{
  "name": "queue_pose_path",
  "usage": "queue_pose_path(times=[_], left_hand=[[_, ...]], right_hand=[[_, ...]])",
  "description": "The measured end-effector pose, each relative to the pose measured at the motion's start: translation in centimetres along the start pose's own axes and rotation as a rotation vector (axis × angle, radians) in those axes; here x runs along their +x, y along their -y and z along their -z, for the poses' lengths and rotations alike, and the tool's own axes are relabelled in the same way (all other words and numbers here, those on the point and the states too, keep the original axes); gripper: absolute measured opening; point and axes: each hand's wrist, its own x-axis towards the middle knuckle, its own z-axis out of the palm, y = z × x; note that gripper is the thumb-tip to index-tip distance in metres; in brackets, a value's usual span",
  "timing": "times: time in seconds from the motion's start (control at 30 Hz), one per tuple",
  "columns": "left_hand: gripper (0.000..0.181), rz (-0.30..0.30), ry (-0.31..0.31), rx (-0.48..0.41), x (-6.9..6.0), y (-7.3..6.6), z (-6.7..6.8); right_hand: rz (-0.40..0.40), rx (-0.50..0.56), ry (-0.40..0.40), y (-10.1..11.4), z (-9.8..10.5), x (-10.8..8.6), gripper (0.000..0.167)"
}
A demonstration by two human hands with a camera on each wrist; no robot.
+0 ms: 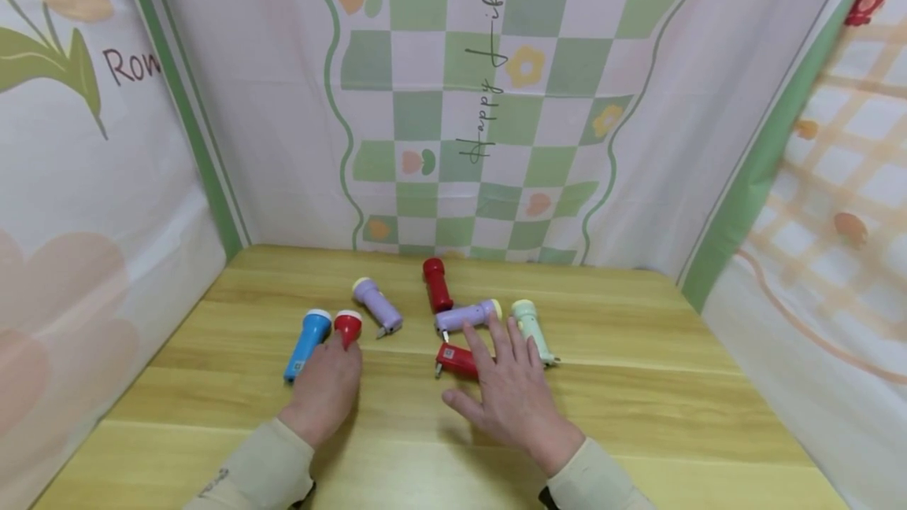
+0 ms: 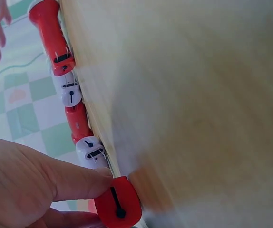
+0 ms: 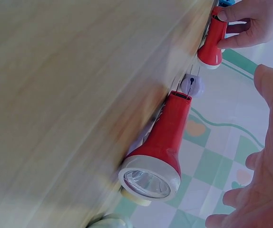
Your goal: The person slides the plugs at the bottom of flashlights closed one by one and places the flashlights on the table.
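Note:
My left hand (image 1: 327,386) pinches a red flashlight with a white rim (image 1: 348,324) between thumb and fingers, right beside a blue flashlight (image 1: 308,345). Its red end (image 2: 119,203) shows in the left wrist view. Fingers spread, my right hand (image 1: 516,392) hovers over another red flashlight (image 1: 457,360), partly covering it in the head view. In the right wrist view that red flashlight (image 3: 163,137) lies with its lens toward the camera and metal prongs out at the far end; the right hand (image 3: 258,185) is apart from it and holds nothing.
Behind the hands lie a purple flashlight (image 1: 378,306), a second purple one (image 1: 468,315), a dark red one (image 1: 437,285) touching it, and a pale green one (image 1: 534,331) at the right. Patterned curtains stand around the wooden table (image 1: 638,415).

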Motion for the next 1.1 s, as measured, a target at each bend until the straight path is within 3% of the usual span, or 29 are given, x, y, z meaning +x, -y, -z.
queue_pose_path(times=[0.47, 0.8, 1.03, 1.1], left_hand=[[0.011, 0.004, -0.003, 0.033, 0.0, 0.12, 0.0], [0.008, -0.017, -0.053, 0.038, -0.11, 0.13, -0.13], [0.008, 0.012, -0.018, 0.013, 0.3, 0.1, 0.16], [0.004, 0.002, -0.035, 0.02, 0.53, 0.13, 0.34]], right_hand=[[0.0, 0.01, -0.003, 0.0, 0.02, -0.01, 0.096], [-0.002, 0.017, 0.009, -0.02, 0.08, 0.06, 0.096], [0.0, 0.007, -0.009, 0.01, 0.1, 0.08, 0.095], [0.0, 0.006, -0.01, 0.02, 0.11, 0.1, 0.094]])
